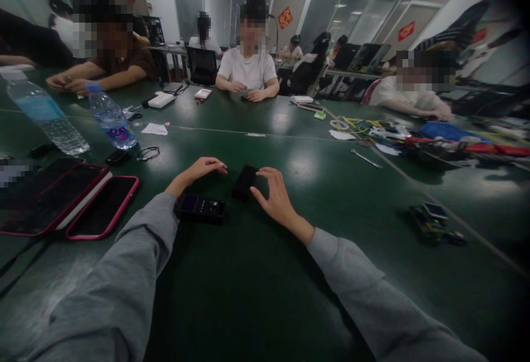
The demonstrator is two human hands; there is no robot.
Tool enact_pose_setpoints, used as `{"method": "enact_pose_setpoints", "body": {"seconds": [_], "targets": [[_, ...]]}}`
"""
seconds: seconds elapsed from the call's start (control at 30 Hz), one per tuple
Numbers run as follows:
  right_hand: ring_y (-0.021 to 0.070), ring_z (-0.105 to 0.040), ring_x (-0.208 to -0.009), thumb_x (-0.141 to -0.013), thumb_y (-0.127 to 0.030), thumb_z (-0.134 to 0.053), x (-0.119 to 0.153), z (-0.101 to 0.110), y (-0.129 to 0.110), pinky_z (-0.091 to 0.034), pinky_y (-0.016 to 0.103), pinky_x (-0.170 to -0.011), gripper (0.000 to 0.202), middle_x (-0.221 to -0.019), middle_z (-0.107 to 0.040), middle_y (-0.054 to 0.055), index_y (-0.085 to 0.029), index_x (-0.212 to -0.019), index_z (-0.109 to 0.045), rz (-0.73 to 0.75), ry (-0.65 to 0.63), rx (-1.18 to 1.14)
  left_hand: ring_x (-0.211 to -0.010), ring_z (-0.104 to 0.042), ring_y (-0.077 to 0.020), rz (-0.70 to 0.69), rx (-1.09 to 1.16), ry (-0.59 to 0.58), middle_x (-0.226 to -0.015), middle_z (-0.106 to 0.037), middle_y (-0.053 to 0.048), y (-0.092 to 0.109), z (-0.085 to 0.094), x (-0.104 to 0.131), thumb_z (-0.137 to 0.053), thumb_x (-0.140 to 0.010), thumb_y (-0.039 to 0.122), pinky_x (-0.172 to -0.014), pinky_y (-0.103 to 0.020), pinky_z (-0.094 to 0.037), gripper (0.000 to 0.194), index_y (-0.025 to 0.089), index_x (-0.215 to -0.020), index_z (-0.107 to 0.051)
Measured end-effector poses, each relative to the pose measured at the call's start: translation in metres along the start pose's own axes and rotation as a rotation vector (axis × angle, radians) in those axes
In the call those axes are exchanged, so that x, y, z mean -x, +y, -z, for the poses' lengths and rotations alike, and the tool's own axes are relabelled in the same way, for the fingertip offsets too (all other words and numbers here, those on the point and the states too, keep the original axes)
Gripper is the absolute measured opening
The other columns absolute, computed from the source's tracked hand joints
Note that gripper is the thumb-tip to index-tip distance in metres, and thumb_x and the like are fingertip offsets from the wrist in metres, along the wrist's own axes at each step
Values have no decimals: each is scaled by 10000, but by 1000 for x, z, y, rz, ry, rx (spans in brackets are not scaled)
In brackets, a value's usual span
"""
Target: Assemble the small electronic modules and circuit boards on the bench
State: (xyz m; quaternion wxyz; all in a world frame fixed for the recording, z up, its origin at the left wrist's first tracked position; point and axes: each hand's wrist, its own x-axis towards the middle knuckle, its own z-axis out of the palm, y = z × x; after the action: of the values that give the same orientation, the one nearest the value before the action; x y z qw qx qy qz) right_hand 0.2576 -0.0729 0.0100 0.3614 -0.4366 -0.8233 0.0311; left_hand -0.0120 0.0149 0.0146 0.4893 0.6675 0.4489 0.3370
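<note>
In the head view, a flat-topped black box (pixel 244 182), blocky and dull, lies on the smooth, dark green table (pixel 232 285) between the wearer's two hands. The right hand (pixel 276 196) arches beside it, thumb and fingers parted in a curve, their tips at the box's right side; whether they grip it or only touch it, one cannot tell. The left hand (pixel 202 168) holds nothing and sits to the left of the box, apart from it, its fingers close together and gently bent. Soft grey cloth sleeves (pixel 120 273), creased along the forearms, reach in from below. Just beside the left cuff lies an oblong black device (pixel 201 210) with a small, dark rectangular screen and pale markings. Further left, a phone (pixel 103 207) with rounded corners and a glossy dark face has a pinkish-red rim. Beyond it stands a clear plastic bottle (pixel 112 113) with a blue cap and ribbed lower wall. To the right are a slender metal wrench (pixel 366 159), a tangle of thin, colourful cables (pixel 385 128) and a blurred circuit board (pixel 430 224) bearing a square screen.
</note>
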Motion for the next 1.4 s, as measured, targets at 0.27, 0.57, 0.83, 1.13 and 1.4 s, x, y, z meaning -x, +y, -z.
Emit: {"method": "enact_pose_setpoints", "body": {"seconds": [0.27,0.57,0.83,1.13,1.4], "targets": [[248,-244,-1402,-964,-347,-430,-1,6,-10,-357,482,-1090,554,-1515,-297,29,-335,-1485,-240,239,-355,96,-940,-648,-203,14,-92,15,-967,-744,-87,-5,2,-2,-576,-818,444,-827,-329,-444,351,168,-997,-697],[293,-367,-1234,-899,-332,-527,1,6,-15,-435,490,-976,574,-1367,-375,91,-343,-1445,-350,204,-320,167,-952,-646,-207,8,-140,33,-976,-742,-92,0,-1,1,-547,-830,473,-848,-348,-448,389,160,-1014,-685],[299,-356,-1233,-865,-309,-570,3,5,-19,-425,478,-982,474,-1314,-391,107,-281,-1327,-465,182,-297,134,-954,-653,-213,18,-143,50,-963,-743,-97,2,-3,2,-554,-825,462,-848,-353,-452,388,146,-1013,-680],[253,-449,-1145,-915,-261,-499,2,-1,-14,-442,428,-970,176,-1157,-474,124,-181,-1072,-508,83,-78,8,-924,-651,-200,-9,-135,46,-948,-744,-92,-5,-1,-1,-545,-831,463,-831,-339,-452,386,148,-1008,-680],[206,-484,-1114,-932,-207,-426,2,-1,-9,-421,393,-989,174,-1141,-485,99,-199,-1088,-500,-15,99,-172,-920,-654,-200,-11,-140,50,-940,-745,-86,-5,-1,-1,-550,-827,457,-840,-349,-458,365,163,-1000,-678]]}}
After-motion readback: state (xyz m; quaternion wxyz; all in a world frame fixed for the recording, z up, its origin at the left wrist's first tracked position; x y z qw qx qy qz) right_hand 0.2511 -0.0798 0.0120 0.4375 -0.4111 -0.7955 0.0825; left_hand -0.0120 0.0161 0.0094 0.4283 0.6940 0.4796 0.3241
